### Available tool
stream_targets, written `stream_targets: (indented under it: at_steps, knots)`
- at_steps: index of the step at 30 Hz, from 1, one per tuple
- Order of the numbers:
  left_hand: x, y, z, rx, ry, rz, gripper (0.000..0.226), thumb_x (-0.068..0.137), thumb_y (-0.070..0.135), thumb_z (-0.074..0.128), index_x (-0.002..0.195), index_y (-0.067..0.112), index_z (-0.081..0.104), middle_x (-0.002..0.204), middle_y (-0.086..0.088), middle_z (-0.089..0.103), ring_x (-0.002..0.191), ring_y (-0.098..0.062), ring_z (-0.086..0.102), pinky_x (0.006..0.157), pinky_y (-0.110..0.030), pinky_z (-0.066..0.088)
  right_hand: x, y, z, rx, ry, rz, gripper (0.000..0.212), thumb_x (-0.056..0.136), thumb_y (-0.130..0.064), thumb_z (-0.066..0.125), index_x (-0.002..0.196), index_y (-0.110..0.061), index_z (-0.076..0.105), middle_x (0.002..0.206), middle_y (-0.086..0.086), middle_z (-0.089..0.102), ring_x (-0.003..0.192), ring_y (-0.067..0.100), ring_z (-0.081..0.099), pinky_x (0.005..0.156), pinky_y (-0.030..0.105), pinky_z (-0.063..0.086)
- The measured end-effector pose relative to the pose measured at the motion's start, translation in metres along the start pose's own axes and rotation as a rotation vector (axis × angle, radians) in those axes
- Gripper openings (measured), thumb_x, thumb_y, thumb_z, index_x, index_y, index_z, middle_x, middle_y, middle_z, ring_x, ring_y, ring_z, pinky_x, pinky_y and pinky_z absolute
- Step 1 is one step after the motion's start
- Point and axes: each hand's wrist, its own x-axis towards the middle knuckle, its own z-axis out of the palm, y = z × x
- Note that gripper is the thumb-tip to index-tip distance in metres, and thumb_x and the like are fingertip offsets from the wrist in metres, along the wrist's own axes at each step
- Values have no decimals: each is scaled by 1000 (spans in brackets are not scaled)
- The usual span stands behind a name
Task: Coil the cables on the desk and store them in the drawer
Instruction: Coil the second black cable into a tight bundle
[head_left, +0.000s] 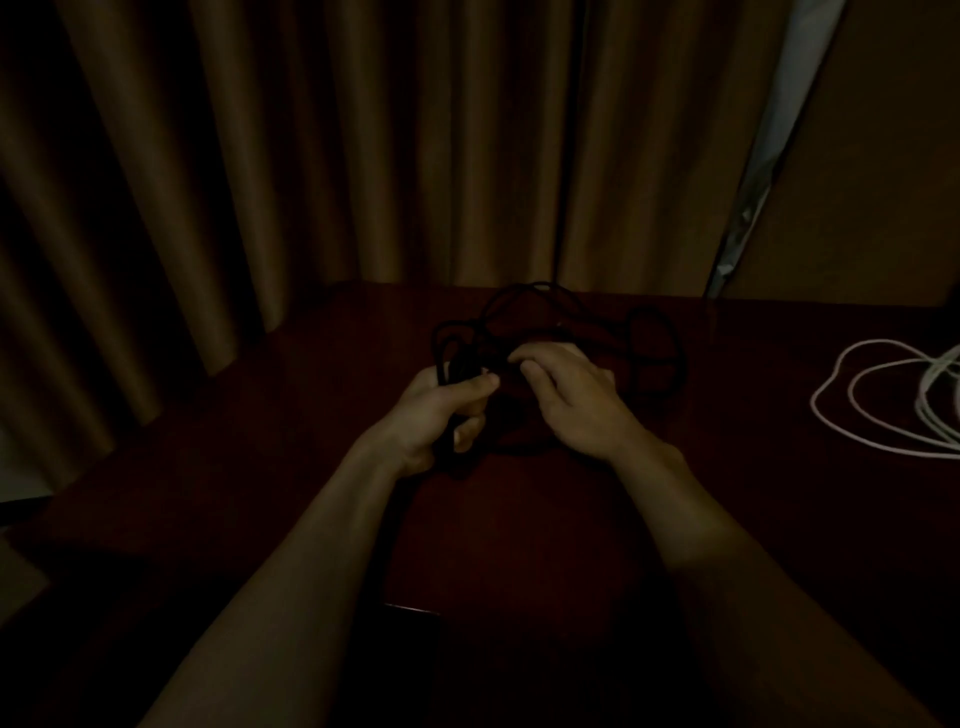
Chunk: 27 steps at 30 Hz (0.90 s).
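Dim room, but here's the picture. The left hand (441, 410) has a tight grip: fingers and thumb are wrapped round a gathered bunch of the thin black cable (543, 285), held just over the dark red-brown wooden table (519, 530). The right hand (571, 400) sits just beside it, fingers curled down, grip narrow. It looks to be pinching a strand btwn thumb and forefinger, tho the light's too poor to say which strand.

Key relation: the loose rest of the black cable sprawls in open loops on the table, beyond both hands and off to the right, w/ its long axis running approx left-to-right along the far side. So the slack lies on the right hand's side. That hand's nearer, and prob the one to draw in the next loop and feed it across, w/ the left hand as anchor. Coiling looks partway, plenty of slack out.

Second job waiting: a thin white cable (814, 404) in loose loops, well apart at the table's right edge, untouched. Drawer isn't in view. Brown pleated curtain (363, 156) hangs behind.
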Motion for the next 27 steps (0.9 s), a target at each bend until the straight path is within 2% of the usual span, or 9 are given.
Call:
stream_targets:
  at_steps: [4,9,11,13,16,19,22,24,27]
  knots:
    - [0,-2,8,92,13,58,45,105,20,59,62,33,63,52,5,41,39,-11,38,43,-25,33,3,-3,10,21,186,-79,24,109,-28,47,109,-21,69,101,-13,68,98,10,58,86,43,48]
    - [1,-4,14,162,81,104,40,100,44,58,67,20,57,54,-2,49,45,-18,47,48,-28,43,0,-24,15,312,295,-104,28,108,-22,51,90,-9,68,78,1,67,69,17,64,62,41,50]
    - [3,-5,15,167,111,111,43,96,51,57,73,15,57,57,-4,52,48,-19,51,50,-29,46,0,-32,18,381,279,-59,30,110,-24,48,95,-10,70,81,3,69,73,19,67,66,44,54]
    - [3,-7,14,160,145,120,44,99,51,56,80,12,62,62,-9,58,55,-22,57,56,-32,50,0,-41,19,497,178,47,30,111,-25,42,115,-14,70,94,1,74,85,18,72,74,33,60]
    - [8,-9,10,59,265,124,38,105,39,56,102,5,71,88,-22,70,81,-26,68,75,-40,56,-2,-47,21,629,9,145,42,111,-20,36,152,-23,46,124,-4,66,112,8,65,98,21,52]
    - [9,-7,10,49,321,123,36,108,33,53,89,7,68,59,-6,58,56,-17,58,56,-29,51,0,-41,26,531,-1,143,52,110,-13,36,160,-24,31,136,-6,52,119,4,55,94,7,44]
    - [8,-3,10,-52,325,100,36,109,32,51,82,11,60,50,0,46,44,-15,45,46,-26,42,2,-28,28,424,73,165,47,110,-15,41,157,-19,38,146,1,50,125,1,52,85,-4,39]
    - [6,1,6,-208,323,84,34,109,31,51,81,13,57,49,2,42,41,-12,40,43,-24,37,2,-21,27,345,105,132,42,110,-16,44,152,-16,46,138,4,57,119,5,57,87,1,44]
    - [5,4,1,-326,280,89,32,108,31,51,81,15,55,50,3,40,41,-10,38,43,-22,33,4,-10,27,106,144,94,33,109,-19,46,139,-13,59,126,2,62,112,17,62,98,30,50]
